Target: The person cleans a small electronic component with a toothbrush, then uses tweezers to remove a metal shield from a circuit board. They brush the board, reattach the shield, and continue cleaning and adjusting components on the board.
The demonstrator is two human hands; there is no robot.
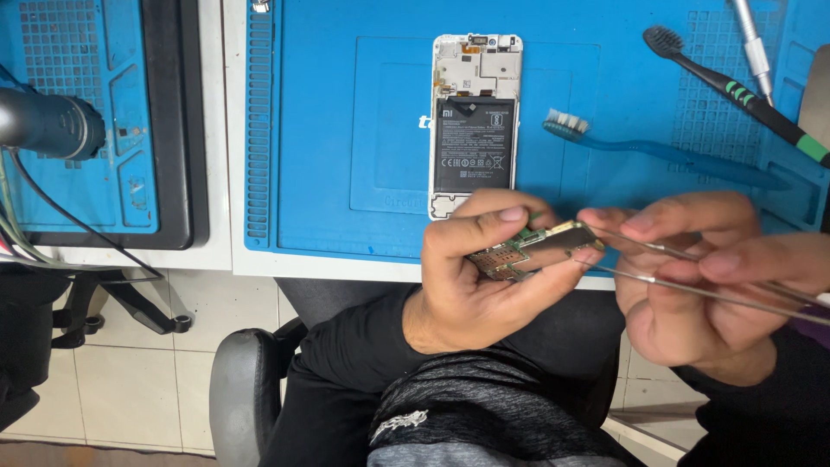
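Observation:
My left hand (484,277) grips a small green phone circuit board (536,246) with metal shields, held level just in front of the table edge. My right hand (700,277) holds thin metal tweezers (666,275) whose tips reach the board's right end. Behind the hands lies an opened white phone (476,121) on the blue work mat (346,130), its black battery and bare upper frame exposed. Its lower end is hidden by my left fingers.
A blue toothbrush (657,151) lies right of the phone. A black brush with green bands (735,91) and a silver screwdriver (754,47) sit at the upper right. A second blue mat (78,112), a dark cylindrical tool (52,125) and cables are at the left. Chair and tiled floor below.

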